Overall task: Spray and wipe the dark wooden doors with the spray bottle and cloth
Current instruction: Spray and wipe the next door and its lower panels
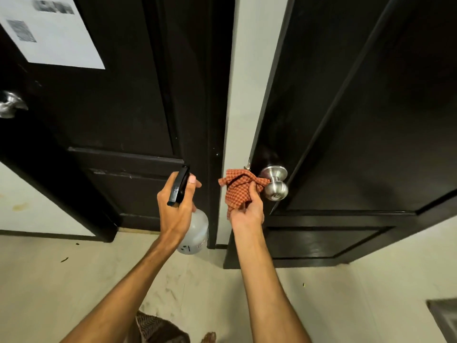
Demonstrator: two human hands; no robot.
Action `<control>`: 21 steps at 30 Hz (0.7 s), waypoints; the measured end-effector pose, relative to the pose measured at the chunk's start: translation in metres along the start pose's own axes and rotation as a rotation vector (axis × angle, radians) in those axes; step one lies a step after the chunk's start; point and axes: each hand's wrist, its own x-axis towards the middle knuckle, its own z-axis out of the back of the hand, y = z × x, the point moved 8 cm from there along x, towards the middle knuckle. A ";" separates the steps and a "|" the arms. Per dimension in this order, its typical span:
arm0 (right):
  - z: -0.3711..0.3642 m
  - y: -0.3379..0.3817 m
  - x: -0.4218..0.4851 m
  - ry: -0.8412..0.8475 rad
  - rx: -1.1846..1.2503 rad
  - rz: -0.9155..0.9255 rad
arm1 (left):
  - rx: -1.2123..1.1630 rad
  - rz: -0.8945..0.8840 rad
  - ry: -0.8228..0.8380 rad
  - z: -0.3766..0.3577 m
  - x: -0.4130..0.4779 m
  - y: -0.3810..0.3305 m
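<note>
**Ready to Wipe**

Holds spray bottle in left grip, curled tight round its neck, before the left door. Squeezes checked cloth in right grip, just left of the door knob on the right door. Likely wipes rightward next.
</note>
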 end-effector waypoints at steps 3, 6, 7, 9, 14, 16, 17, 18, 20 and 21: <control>0.004 -0.001 0.002 0.008 0.008 -0.049 | -0.024 -0.011 0.035 -0.004 0.001 -0.003; -0.006 0.003 -0.002 0.116 0.022 -0.036 | -0.033 -0.015 0.054 -0.009 0.002 -0.006; -0.006 0.002 -0.004 0.129 0.021 -0.021 | -0.039 -0.013 0.065 -0.011 0.002 -0.005; 0.008 0.001 0.000 0.063 -0.029 0.015 | -0.048 -0.015 0.088 -0.014 0.000 -0.006; 0.037 0.042 0.012 -0.042 0.037 0.124 | -0.054 -0.011 0.077 -0.009 -0.001 -0.003; 0.037 0.080 0.006 -0.011 0.072 0.345 | -0.035 -0.011 0.065 -0.007 -0.002 -0.002; 0.034 0.098 -0.001 0.024 0.070 0.478 | -0.034 -0.011 0.061 -0.007 -0.002 -0.002; 0.028 0.114 -0.011 0.056 0.033 0.639 | -0.033 -0.014 0.052 -0.007 -0.002 -0.004; 0.003 0.135 -0.040 0.101 -0.272 1.019 | -0.025 -0.019 0.029 -0.007 -0.002 -0.006; -0.017 0.134 -0.054 0.137 -0.558 1.224 | -0.025 -0.018 0.024 -0.009 -0.002 -0.007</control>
